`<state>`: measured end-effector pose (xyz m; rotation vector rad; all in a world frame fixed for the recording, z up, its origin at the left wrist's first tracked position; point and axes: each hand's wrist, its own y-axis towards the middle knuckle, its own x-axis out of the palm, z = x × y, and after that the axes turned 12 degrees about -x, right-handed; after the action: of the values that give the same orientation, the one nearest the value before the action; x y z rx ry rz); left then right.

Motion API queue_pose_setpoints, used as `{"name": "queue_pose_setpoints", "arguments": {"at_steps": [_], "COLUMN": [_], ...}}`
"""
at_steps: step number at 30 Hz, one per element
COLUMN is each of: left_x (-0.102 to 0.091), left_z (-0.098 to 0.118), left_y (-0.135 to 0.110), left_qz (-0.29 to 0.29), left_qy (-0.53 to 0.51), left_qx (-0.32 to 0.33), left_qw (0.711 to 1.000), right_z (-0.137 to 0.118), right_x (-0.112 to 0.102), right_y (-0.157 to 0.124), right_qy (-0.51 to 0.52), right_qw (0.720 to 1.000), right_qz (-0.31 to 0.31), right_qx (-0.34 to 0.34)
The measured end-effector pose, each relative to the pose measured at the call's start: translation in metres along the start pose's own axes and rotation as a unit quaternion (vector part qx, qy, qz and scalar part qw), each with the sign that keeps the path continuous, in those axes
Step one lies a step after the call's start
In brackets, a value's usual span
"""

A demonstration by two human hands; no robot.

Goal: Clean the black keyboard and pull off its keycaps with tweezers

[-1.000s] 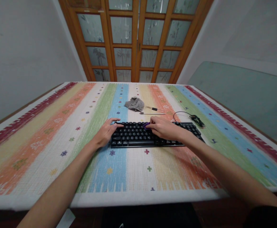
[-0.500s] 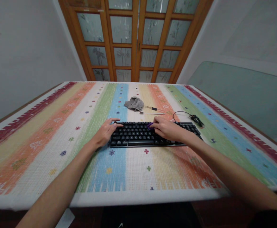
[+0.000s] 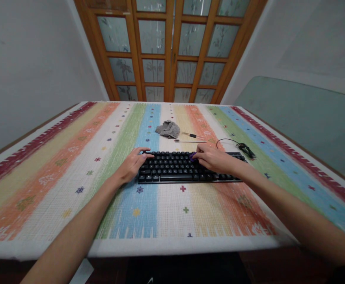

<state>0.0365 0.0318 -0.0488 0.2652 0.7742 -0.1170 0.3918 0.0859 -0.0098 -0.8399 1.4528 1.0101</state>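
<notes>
A black keyboard (image 3: 175,167) lies flat on the striped tablecloth in front of me. My left hand (image 3: 133,163) grips its left end, fingers over the back corner and thumb on the keys. Over the right part of the keys, my right hand (image 3: 208,157) is closed, pinching a small purple lump (image 3: 193,156) against the upper rows. Most of the lump is hidden by the fingers, and I cannot make out its kind. The right hand and forearm cover part of the keyboard's right side.
Behind the keyboard lie a crumpled grey cloth (image 3: 168,129), a thin tool with a black grip (image 3: 193,135) and a slim rod with a dark tip (image 3: 190,141). The bundled black cable (image 3: 245,149) rests at the back right. Wooden glazed doors (image 3: 172,51) stand beyond the table.
My right hand has shifted slightly to the right along the keys, carrying the purple lump with it. The left hand stays in place on the keyboard's left end.
</notes>
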Motion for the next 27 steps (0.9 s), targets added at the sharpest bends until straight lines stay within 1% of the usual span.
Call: {"name": "queue_pose_setpoints", "arguments": {"at_steps": [6, 12, 15, 20, 23, 27], "left_x": [0.000, 0.004, 0.005, 0.001, -0.001, -0.002], "left_z": [-0.001, -0.010, -0.012, -0.005, 0.001, 0.003], "left_y": [0.000, 0.002, 0.003, 0.001, 0.000, 0.000], "left_qz": [-0.001, 0.012, 0.015, 0.007, -0.004, -0.007], "left_qy": [0.003, 0.007, 0.010, 0.015, 0.024, 0.025], "left_qx": [0.002, 0.008, 0.008, 0.008, -0.001, -0.002], "left_qw": [1.000, 1.000, 1.000, 1.000, 1.000, 1.000], "right_z": [0.010, 0.007, 0.007, 0.013, 0.014, 0.012], "right_x": [-0.013, -0.002, -0.004, -0.012, -0.007, 0.000], "right_y": [-0.006, -0.014, -0.016, -0.018, -0.022, -0.025], "right_qy": [-0.004, 0.013, 0.013, 0.013, 0.024, 0.031], "right_qw": [1.000, 1.000, 1.000, 0.999, 0.999, 0.999], "right_qz": [0.029, 0.004, -0.004, 0.018, 0.015, 0.005], "right_qx": [0.009, -0.001, 0.004, 0.034, 0.035, 0.030]}}
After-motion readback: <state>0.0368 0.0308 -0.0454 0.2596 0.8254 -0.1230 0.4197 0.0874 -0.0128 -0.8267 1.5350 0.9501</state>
